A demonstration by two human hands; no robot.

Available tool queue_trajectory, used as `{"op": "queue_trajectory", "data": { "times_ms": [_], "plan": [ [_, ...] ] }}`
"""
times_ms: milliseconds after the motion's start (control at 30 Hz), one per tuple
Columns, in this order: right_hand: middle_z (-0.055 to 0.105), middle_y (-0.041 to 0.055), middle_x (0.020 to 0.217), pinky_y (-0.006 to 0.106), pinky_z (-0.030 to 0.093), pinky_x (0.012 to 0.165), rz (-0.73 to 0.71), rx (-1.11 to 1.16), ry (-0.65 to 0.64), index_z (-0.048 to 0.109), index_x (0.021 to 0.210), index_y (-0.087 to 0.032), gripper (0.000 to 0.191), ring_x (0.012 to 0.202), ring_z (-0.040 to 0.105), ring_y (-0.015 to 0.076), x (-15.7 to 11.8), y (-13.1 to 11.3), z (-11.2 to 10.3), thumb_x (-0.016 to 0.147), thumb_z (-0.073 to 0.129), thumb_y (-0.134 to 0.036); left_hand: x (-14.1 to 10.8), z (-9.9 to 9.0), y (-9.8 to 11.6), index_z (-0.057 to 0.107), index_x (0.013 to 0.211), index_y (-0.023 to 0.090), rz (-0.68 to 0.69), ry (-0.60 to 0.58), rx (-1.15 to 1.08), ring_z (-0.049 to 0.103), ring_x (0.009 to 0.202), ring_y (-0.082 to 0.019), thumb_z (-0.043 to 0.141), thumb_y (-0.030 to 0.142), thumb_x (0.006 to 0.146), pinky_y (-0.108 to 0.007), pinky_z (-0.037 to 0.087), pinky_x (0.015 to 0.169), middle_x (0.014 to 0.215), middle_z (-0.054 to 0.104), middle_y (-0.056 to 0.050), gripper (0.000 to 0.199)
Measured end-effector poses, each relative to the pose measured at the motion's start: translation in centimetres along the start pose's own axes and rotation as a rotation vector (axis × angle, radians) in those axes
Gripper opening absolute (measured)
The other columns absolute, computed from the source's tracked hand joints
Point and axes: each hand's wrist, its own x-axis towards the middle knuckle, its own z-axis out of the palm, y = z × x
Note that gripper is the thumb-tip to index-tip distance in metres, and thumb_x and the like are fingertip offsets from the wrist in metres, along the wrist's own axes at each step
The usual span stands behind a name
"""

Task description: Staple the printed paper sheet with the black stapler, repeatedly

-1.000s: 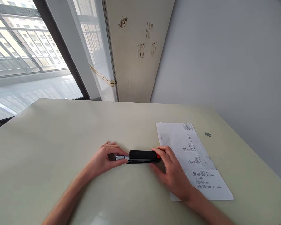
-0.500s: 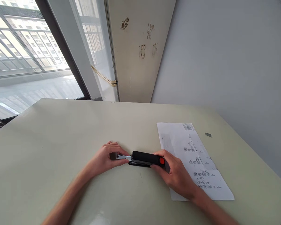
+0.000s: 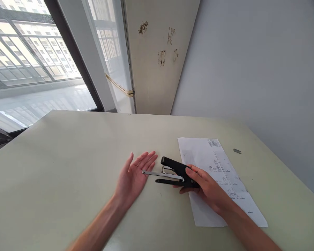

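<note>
The pale tabletop [image 3: 68, 146] carries a printed sheet [image 3: 199, 150] (text too small to read). The right hand [image 3: 211, 191] pinches the black stapler's rear, partly over the sheet; the left hand [image 3: 132, 177] lies palm up, fingers extended, thumb apart, rail tip over them (contact cannot be told). The stapler [image 3: 179, 167] is open, its metal rail [image 3: 162, 174] exposed and not closed in; no brand legible. Loading cannot be confirmed. A small grey strip [image 3: 237, 151] lies right of the sheet.

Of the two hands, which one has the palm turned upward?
The left hand: its palm faces up and its fingers are extended. The right hand, instead, is wrapped around the rear of the black stapler.
</note>
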Motion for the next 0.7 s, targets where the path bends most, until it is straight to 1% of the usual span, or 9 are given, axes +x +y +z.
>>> {"op": "queue_trajectory", "data": {
  "times_ms": [100, 200, 333, 400, 500, 567, 633, 700],
  "plan": [
    [0.077, 0.0104, 0.114, 0.033, 0.061, 0.070, 0.072, 0.061, -0.074, 0.064, 0.137, -0.020, 0.048, 0.091, 0.078, 0.0252, -0.1, -0.1, 0.1, 0.101, 0.061, -0.053, -0.5, 0.3, -0.9, 0.073, 0.114, 0.010, -0.100, -0.010, -0.110, 0.057, 0.141, -0.030, 0.051, 0.036, 0.103, -0.040, 0.047, 0.119, 0.144, 0.065, -0.020, 0.036],
    [0.079, 0.0110, 0.108, 0.033, 0.061, 0.068, 0.103, 0.068, -0.108, 0.062, 0.140, -0.018, 0.050, 0.090, 0.079, 0.0259, 0.0, 0.1, -0.1, 0.102, 0.060, -0.051, -0.8, 0.1, -1.4, 0.072, 0.118, 0.008, -0.157, -0.034, -0.159, 0.055, 0.142, -0.030, 0.050, 0.032, 0.104, -0.039, 0.046, 0.120, 0.149, 0.061, -0.019, 0.035],
    [0.078, 0.0128, 0.112, 0.034, 0.062, 0.069, 0.128, 0.043, -0.103, 0.061, 0.141, -0.017, 0.052, 0.089, 0.079, 0.0257, 0.1, 0.1, -0.3, 0.103, 0.057, -0.052, -0.9, -0.3, -1.7, 0.073, 0.120, 0.009, -0.162, -0.071, -0.151, 0.052, 0.145, -0.030, 0.051, 0.030, 0.104, -0.039, 0.043, 0.123, 0.148, 0.062, -0.017, 0.034],
    [0.079, 0.0120, 0.111, 0.035, 0.063, 0.070, 0.144, 0.039, -0.090, 0.061, 0.142, -0.018, 0.053, 0.087, 0.078, 0.0251, 0.1, -0.1, -0.3, 0.103, 0.057, -0.053, -0.9, -0.4, -1.8, 0.074, 0.117, 0.010, -0.156, -0.074, -0.133, 0.051, 0.146, -0.030, 0.053, 0.030, 0.103, -0.040, 0.042, 0.124, 0.147, 0.064, -0.016, 0.032],
    [0.080, 0.0078, 0.097, 0.037, 0.064, 0.071, 0.164, 0.044, -0.056, 0.058, 0.145, -0.021, 0.051, 0.080, 0.078, 0.0241, 0.0, -0.3, -0.2, 0.103, 0.056, -0.051, -1.0, -0.4, -1.8, 0.076, 0.116, 0.011, -0.154, -0.071, -0.117, 0.050, 0.147, -0.031, 0.056, 0.029, 0.102, -0.041, 0.042, 0.124, 0.147, 0.064, -0.016, 0.030],
    [0.079, 0.0060, 0.086, 0.037, 0.064, 0.070, 0.165, 0.049, -0.047, 0.056, 0.146, -0.022, 0.050, 0.075, 0.078, 0.0234, -0.1, -0.4, -0.1, 0.104, 0.054, -0.050, -1.0, -0.4, -1.8, 0.076, 0.115, 0.011, -0.155, -0.072, -0.117, 0.050, 0.147, -0.031, 0.056, 0.029, 0.102, -0.040, 0.042, 0.123, 0.148, 0.063, -0.016, 0.031],
    [0.078, 0.0057, 0.083, 0.036, 0.063, 0.068, 0.162, 0.056, -0.056, 0.057, 0.145, -0.022, 0.049, 0.074, 0.078, 0.0228, -0.1, -0.5, -0.2, 0.104, 0.054, -0.049, -1.0, -0.3, -1.8, 0.077, 0.114, 0.010, -0.159, -0.069, -0.123, 0.050, 0.146, -0.031, 0.054, 0.029, 0.102, -0.040, 0.042, 0.123, 0.149, 0.062, -0.017, 0.032],
    [0.079, 0.0062, 0.084, 0.034, 0.063, 0.067, 0.155, 0.062, -0.067, 0.057, 0.145, -0.022, 0.049, 0.074, 0.078, 0.0220, -0.1, -0.5, -0.2, 0.104, 0.055, -0.050, -1.0, -0.3, -1.8, 0.078, 0.113, 0.010, -0.164, -0.061, -0.124, 0.051, 0.146, -0.030, 0.052, 0.028, 0.103, -0.040, 0.042, 0.123, 0.149, 0.062, -0.016, 0.033]
  ]
}}
